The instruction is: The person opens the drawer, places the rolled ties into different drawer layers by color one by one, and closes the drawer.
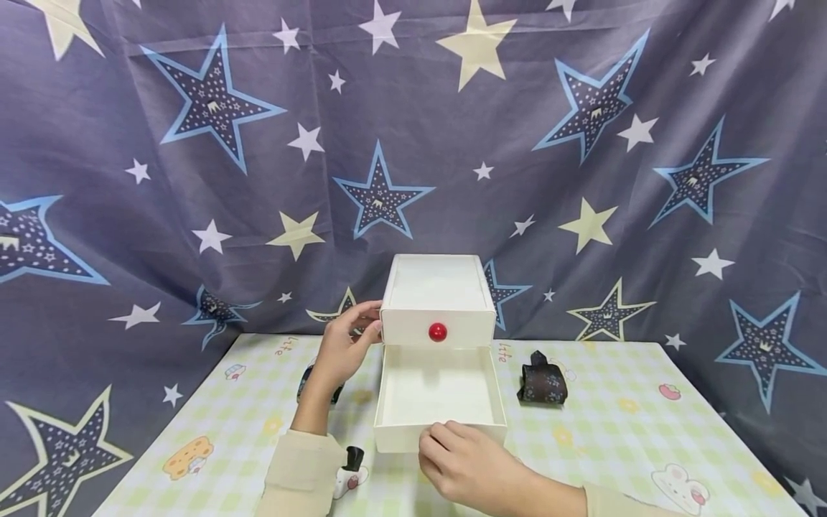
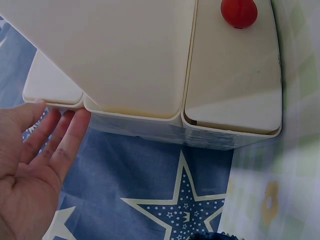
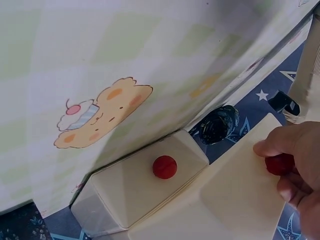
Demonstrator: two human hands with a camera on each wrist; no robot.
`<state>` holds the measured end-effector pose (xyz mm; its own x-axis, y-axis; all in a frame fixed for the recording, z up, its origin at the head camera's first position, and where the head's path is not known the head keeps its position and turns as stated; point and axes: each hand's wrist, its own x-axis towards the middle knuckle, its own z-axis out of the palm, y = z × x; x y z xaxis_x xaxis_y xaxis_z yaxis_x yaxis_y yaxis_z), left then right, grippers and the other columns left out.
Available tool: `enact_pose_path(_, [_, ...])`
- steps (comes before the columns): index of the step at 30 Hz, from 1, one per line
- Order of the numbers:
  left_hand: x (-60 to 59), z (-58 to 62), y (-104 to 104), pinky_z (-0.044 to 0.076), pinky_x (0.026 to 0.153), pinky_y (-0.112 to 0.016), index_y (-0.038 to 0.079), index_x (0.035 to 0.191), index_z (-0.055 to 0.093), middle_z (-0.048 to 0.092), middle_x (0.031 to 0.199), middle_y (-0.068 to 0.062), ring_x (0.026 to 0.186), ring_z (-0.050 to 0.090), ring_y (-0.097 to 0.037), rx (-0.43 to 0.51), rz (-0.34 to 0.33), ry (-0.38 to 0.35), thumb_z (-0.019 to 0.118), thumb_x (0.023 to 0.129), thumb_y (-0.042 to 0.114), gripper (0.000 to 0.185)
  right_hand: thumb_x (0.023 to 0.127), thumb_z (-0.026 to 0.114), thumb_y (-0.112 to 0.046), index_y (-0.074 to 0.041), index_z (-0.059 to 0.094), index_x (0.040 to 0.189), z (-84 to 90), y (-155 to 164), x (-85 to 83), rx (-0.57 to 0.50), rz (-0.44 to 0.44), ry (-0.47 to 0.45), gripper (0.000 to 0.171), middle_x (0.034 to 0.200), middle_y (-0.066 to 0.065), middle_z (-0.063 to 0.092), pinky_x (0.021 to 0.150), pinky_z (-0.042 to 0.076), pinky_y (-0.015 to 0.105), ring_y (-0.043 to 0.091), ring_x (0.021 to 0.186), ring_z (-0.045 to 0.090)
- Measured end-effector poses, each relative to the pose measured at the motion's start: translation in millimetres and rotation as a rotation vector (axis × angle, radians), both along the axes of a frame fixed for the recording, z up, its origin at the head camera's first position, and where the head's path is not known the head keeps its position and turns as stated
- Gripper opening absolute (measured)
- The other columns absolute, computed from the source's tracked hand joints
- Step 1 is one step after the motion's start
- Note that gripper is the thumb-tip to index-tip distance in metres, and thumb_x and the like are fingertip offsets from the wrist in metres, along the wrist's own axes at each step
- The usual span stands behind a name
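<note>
Currently your right hand (image 1: 468, 467) pinches the red knob (image 3: 280, 164) of the lower drawer (image 1: 439, 395), fingers curled round it; that drawer stands pulled well out of the white drawer box (image 1: 438, 305) and looks empty. Your left hand (image 1: 342, 345) lies flat against the box's left side, fingers straight, gripping nothing, probably bracing it so it does not slide on the checked tablecloth (image 1: 614, 431). Upper drawer shut, its own red knob (image 1: 437, 332) untouched. A dark rolled cloth (image 1: 541, 380) lies right of the box, near but apart.
</note>
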<state>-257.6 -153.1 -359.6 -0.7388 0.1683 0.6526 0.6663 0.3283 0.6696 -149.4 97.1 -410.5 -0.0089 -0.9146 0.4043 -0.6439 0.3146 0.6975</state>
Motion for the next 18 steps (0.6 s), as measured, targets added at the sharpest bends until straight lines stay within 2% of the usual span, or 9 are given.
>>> enact_pose_path(5, [1.5,1.1,-0.2,0.061,0.069,-0.027,-0.003,0.135,0.061,0.068,0.114,-0.019,0.090,0.072,-0.034,-0.004,0.003,-0.003,0.063,0.099,-0.004,0.036,0.112,0.027,-0.006,-0.014,0.074,0.099,2.9,1.6,-0.1,-0.015,0.050,-0.004,0.049,0.098,0.000,0.062,0.072,0.048,0.024,0.014,0.084,0.053])
enact_pose_path(9, [2.3,2.1,-0.8,0.061,0.068,-0.027,-0.003,0.135,0.061,0.068,0.114,-0.018,0.090,0.072,-0.034,-0.003,0.009,-0.005,0.064,0.099,-0.004,0.036,0.111,0.043,-0.026,-0.017,0.072,0.105,6.7,5.2,0.5,-0.041,0.096,-0.075,0.032,0.099,-0.005,0.061,0.076,0.048,0.024,0.012,0.087,0.053])
enact_pose_path(12, [2.6,2.6,-0.5,0.061,0.068,-0.027,-0.002,0.135,0.061,0.068,0.113,-0.018,0.090,0.072,-0.034,0.000,0.007,-0.008,0.064,0.099,-0.004,0.036,0.108,0.050,-0.040,-0.018,0.070,0.105,9.6,8.8,0.3,-0.088,0.107,-0.114,0.030,0.098,-0.006,0.061,0.074,0.047,0.024,0.012,0.085,0.054])
enact_pose_path(18, [3.1,2.2,0.8,0.061,0.069,-0.028,-0.003,0.135,0.061,0.068,0.115,-0.019,0.091,0.072,-0.034,0.002,-0.002,-0.011,0.063,0.099,-0.004,0.036,0.107,0.050,-0.041,-0.017,0.068,0.103,16.7,19.0,-3.2,-0.212,0.097,-0.170,0.030,0.095,-0.006,0.062,0.069,0.044,0.025,0.013,0.081,0.053])
